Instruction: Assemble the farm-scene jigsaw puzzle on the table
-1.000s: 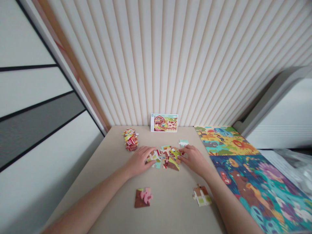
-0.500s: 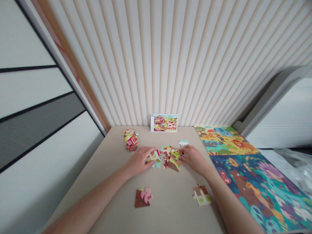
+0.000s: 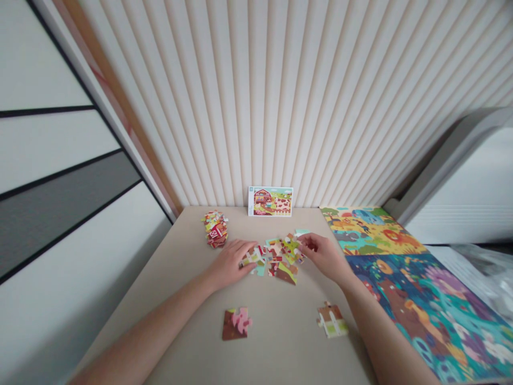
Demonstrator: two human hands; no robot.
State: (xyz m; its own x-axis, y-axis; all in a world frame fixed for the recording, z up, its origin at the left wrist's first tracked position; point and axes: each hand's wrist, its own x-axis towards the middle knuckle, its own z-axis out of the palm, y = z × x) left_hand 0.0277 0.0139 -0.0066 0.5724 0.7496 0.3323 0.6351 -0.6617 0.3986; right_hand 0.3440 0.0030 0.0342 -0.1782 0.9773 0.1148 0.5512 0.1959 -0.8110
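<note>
Beige tabletop [image 3: 280,342] stretched out from the person seated there, matte and bare between the two forearms. Nearest the edge lay two small joined chunks of jigsaw: a brown one with a pink shape [image 3: 235,324] and, well to its right, a brown, cream and green one [image 3: 332,321]. Beyond them, the left hand [image 3: 230,263] rested palm down, fingers together and flat, its fingertips on a loose cluster of jigsaw pieces [image 3: 276,259]. The right hand [image 3: 324,255] was drawn narrow, thumb and fingers closed on a small piece [image 3: 300,256] at the cluster's right edge. Left of the cluster sat a heap of pieces [image 3: 215,229], a red barn print showing on top. At the far edge, a farmyard picture card [image 3: 270,201] stood against the wall. Two bright animal puzzle boards [image 3: 401,272] lay along the table's right side, one yellow and green, the other deep blue and teal. Behind it all rose a cream pleated wall [image 3: 280,91], with a strip of pale wood [image 3: 116,107] down its left side. Further left stood white panels [image 3: 52,160] crossed by black bars, one panel grey. To the right sat white furniture [image 3: 460,187], with crumpled clear plastic [image 3: 483,272] below it.
</note>
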